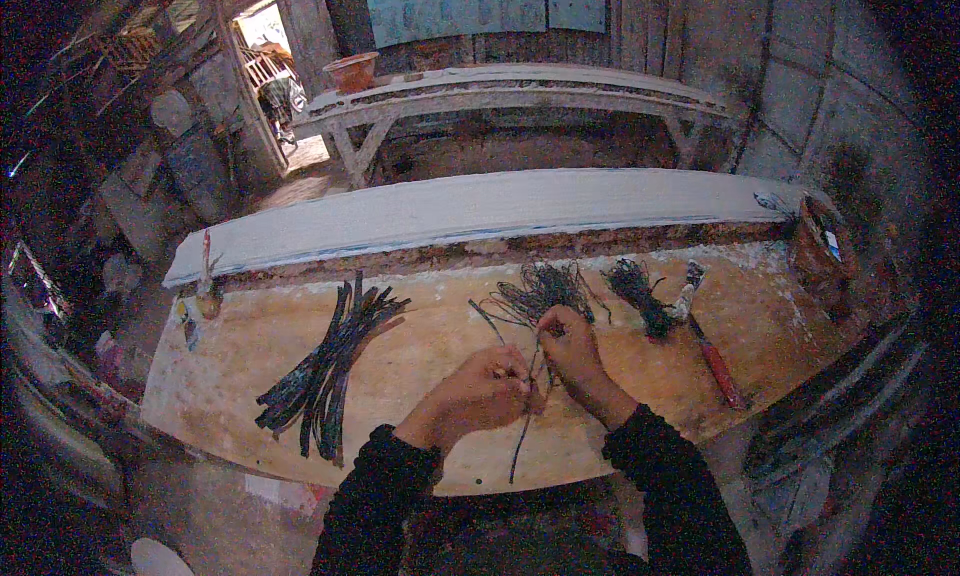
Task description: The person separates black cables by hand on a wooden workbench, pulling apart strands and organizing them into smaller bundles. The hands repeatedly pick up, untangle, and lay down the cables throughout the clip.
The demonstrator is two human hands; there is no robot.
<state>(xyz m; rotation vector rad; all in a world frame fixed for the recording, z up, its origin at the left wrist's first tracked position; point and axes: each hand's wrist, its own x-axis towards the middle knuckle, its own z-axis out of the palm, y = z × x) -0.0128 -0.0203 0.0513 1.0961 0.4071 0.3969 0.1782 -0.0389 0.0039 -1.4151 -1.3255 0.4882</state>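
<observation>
My left hand (482,391) is closed around a thin dark strip (521,444), whose tail hangs down toward the board's front edge. Close by on the right, my right hand (572,348) pinches with thumb and forefinger; a thin strand runs down beside it toward the left fingers. What lies right at the fingertips is too small to make out. Just beyond both hands sits a loose tangle of dark strands (545,288). A bundle of flat dark strips (330,371) lies to the left. Right of my hands is a smaller bunch of dark strands (640,294).
A red-handled tool (716,364) with a whitish head lies on the wooden board (420,406) at right. Behind the board runs a long whitish slab (480,208). A brown container (822,244) stands far right. Another long bench (520,84) carries a reddish bowl (352,73).
</observation>
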